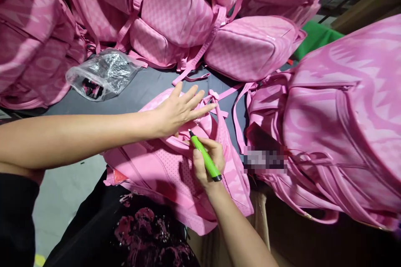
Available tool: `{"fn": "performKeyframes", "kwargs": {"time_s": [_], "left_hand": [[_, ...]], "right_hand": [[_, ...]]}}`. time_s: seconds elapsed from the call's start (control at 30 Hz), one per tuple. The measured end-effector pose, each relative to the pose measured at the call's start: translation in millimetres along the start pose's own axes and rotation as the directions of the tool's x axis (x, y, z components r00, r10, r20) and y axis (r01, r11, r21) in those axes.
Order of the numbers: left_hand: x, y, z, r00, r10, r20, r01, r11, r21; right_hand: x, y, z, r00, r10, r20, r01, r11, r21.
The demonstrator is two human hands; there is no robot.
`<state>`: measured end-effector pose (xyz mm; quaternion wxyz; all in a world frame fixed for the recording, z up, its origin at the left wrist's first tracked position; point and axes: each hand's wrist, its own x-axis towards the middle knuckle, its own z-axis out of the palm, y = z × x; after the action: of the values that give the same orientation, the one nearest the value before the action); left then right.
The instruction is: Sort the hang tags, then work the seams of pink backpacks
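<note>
A pink backpack (150, 167) lies at the table's front edge, partly over the lap, its perforated back panel facing up. My left hand (180, 110) rests flat on its upper part with the fingers spread. Just below and to the right, my right hand (209, 158) is closed around a bright green marker (205, 156). The marker's pale tip points up and to the left, close beside my left hand; whether it touches the fabric cannot be made out.
Pink backpacks (175, 8) crowd the table's back and left. A large pink backpack (338, 108) with a dark red tag (266, 139) stands at right. A clear plastic bag (106, 73) holding small dark items lies on the grey table (153, 85). Green material (319, 37) shows behind.
</note>
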<state>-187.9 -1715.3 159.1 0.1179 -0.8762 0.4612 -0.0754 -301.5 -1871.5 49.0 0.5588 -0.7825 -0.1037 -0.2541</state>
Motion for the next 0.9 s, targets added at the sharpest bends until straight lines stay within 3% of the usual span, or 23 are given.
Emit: {"fn": "performKeyframes", "kwargs": {"time_s": [0.1, 0.2, 0.33, 0.43, 0.57, 0.67, 0.8, 0.9], "left_hand": [[8.0, 2.2, 6.2, 1.000, -0.027, 0.008, 0.027, 1.000, 0.005], [14.0, -1.1, 11.3, 1.000, -0.010, 0.016, 0.010, 1.000, -0.001], [18.3, -4.5, 13.8, 0.999, 0.005, 0.037, -0.005, 1.000, 0.003], [23.0, -3.8, 16.0, 0.996, 0.000, 0.084, -0.001, 1.000, 0.006], [30.4, -2.7, 20.3, 0.989, -0.028, 0.142, 0.026, 1.000, 0.013], [32.3, -2.8, 22.5, 0.991, -0.033, 0.126, 0.031, 0.999, 0.012], [31.1, -2.9, 23.6, 0.994, -0.039, 0.101, 0.038, 0.999, 0.006], [30.5, -2.3, 24.7, 0.995, -0.043, 0.089, 0.044, 0.999, -0.010]], "right_hand": [[8.9, -5.0, -14.0, 0.987, -0.071, 0.141, 0.081, 0.994, -0.069], [25.0, -5.0, -29.7, 0.946, -0.138, 0.294, 0.171, 0.981, -0.089], [44.0, -4.8, -40.9, 0.941, 0.073, 0.331, -0.002, 0.978, -0.207], [55.2, -6.7, -43.8, 0.895, 0.186, 0.406, -0.087, 0.964, -0.251], [71.5, -3.4, -45.3, 0.800, 0.198, 0.567, -0.058, 0.965, -0.256], [79.7, 0.5, -45.4, 0.746, 0.248, 0.618, -0.077, 0.954, -0.290], [82.1, -2.2, -44.8, 0.748, 0.264, 0.609, -0.079, 0.946, -0.313], [84.5, -7.7, -44.7, 0.742, 0.221, 0.633, 0.008, 0.941, -0.337]]}}
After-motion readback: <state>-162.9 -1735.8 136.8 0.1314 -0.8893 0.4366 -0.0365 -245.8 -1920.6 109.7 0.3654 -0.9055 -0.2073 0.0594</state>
